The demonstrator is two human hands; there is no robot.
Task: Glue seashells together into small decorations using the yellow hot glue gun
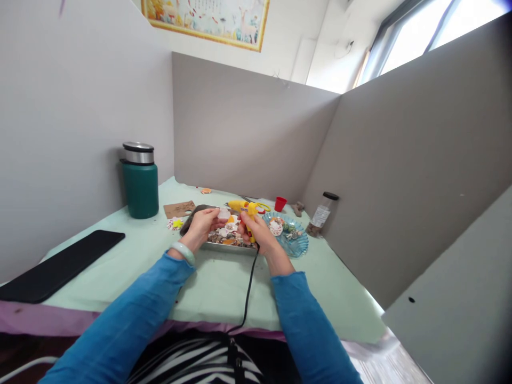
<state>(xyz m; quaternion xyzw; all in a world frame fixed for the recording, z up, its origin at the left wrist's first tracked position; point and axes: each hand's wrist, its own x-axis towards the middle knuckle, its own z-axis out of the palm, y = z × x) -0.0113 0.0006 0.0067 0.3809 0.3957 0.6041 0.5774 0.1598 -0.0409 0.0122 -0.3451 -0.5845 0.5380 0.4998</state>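
My right hand (256, 228) is wrapped round the handle of a yellow glue gun (250, 208), its nozzle pointing left. A black cord (250, 282) runs from the handle down over the table's front edge. My left hand (206, 225) pinches a pale, flat, roundish piece (224, 213), perhaps a shell, close to the nozzle. Whether the two touch I cannot tell. Below both hands lies a metal tray (230, 248) filled with small shells and stones, partly hidden by the hands.
A blue glass plate (298, 248) with small decorations sits right of the tray. Beyond are a red cup (280, 204) and a jar with a black lid (322, 214). To the left are brown card (178, 209), a green flask (140, 186) and a black mat (60, 264). Grey partitions enclose the table.
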